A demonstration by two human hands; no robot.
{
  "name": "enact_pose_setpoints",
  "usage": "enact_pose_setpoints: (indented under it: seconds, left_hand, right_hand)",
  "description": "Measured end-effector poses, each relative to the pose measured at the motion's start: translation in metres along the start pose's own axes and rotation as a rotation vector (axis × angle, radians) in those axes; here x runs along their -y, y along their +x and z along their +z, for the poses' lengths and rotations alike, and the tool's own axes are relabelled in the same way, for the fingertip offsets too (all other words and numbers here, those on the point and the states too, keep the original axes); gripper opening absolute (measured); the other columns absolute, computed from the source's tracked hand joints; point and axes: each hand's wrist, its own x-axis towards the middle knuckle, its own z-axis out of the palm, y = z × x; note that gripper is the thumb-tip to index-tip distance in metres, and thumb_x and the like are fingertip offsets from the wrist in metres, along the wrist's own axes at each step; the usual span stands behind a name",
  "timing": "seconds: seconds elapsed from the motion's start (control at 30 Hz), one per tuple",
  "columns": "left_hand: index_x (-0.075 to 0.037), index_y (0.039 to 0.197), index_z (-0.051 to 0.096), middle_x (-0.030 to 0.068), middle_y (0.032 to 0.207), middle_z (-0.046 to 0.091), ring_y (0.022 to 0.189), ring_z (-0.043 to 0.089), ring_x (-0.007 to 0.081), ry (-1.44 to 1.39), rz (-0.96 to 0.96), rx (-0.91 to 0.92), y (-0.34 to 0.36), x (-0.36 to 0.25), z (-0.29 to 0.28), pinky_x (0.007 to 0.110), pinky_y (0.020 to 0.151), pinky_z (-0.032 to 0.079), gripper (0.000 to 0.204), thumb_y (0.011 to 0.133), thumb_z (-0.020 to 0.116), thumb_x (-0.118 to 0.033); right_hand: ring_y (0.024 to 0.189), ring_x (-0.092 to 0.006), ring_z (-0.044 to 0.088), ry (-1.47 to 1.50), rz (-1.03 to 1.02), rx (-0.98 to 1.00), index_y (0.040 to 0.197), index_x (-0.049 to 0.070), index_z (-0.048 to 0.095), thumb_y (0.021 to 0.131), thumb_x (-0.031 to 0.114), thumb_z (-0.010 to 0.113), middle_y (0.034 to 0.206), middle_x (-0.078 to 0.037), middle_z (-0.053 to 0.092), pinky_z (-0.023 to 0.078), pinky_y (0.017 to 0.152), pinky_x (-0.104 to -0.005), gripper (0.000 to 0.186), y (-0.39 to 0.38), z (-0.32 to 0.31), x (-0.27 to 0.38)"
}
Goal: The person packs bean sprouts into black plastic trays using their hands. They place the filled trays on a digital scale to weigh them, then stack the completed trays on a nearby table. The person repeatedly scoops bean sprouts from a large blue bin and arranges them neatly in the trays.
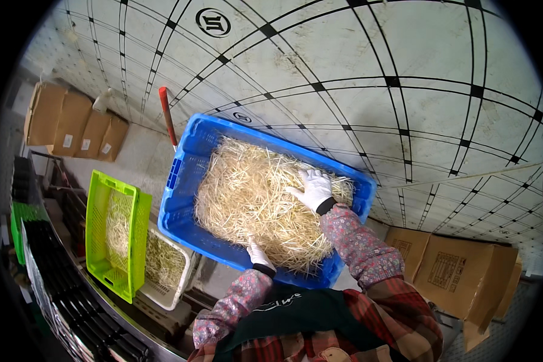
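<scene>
Your right hand (312, 188), in a white glove, lies spread wide and flat on top of the pale sprouts (253, 202) that fill the blue crate (190, 148), which rests tilted on the tiled floor (356, 72). Your left hand (258, 254), also gloved, sits at the crate's near rim with its fingers sunk into the heap, so you cannot tell whether it is grasping a bunch or just pressing. The work looks to be midway: the blue crate is heaped, while the green crate (117, 235) beside it and the white crate (166, 265) under it each hold only a thin layer. The heap's depth is hidden, and the racks at the left edge are too dark to make out.
</scene>
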Motion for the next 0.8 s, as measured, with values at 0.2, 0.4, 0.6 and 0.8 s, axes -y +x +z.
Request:
enact_pose_setpoints:
  seconds: [0.2,0.4,0.6,0.8]
  left_hand:
    - [-0.006,0.155,0.017,0.0151,0.151,0.036,0.137,0.034,0.0251,0.23,0.141,0.024,-0.116,-0.01,0.078,0.039,0.114,0.024,0.081,0.095,0.062,-0.038]
    - [-0.007,0.154,0.021,0.0148,0.153,0.034,0.14,0.03,0.0257,0.239,0.027,0.077,-0.131,0.002,0.103,0.039,0.115,0.024,0.076,0.095,0.062,-0.035]
    - [-0.012,0.152,0.023,0.0148,0.149,0.037,0.124,0.05,0.0316,0.022,-0.107,0.27,-0.104,0.012,0.094,0.048,0.097,0.048,0.066,0.1,0.05,-0.042]
    - [-0.01,0.152,0.022,0.0173,0.148,0.039,0.131,0.044,0.0344,0.025,-0.147,0.146,-0.062,0.033,0.104,0.052,0.107,0.037,0.081,0.095,0.038,-0.065]
  right_hand:
    - [0.124,-0.0332,0.053,0.067,0.123,0.316,0.143,0.0,0.04,0.076,0.083,0.046,0.141,-0.021,0.048,0.044,0.101,-0.0433,0.107,0.038,-0.01,0.0]
    - [0.116,-0.0334,0.06,0.048,0.172,0.479,0.144,-0.002,0.038,0.069,0.092,0.04,0.133,-0.025,0.056,0.049,0.095,-0.0387,0.121,0.068,-0.003,0.005]
    - [0.113,-0.0368,0.061,0.108,-0.019,0.622,0.126,-0.006,0.058,0.069,0.089,0.045,0.122,-0.026,0.062,0.047,0.097,-0.0396,0.112,0.041,-0.027,0.011]
    - [0.128,-0.0362,0.051,0.146,0.0,0.598,0.143,-0.005,0.039,0.069,0.087,0.049,0.139,-0.027,0.049,0.04,0.107,-0.0395,0.119,0.046,-0.005,-0.004]
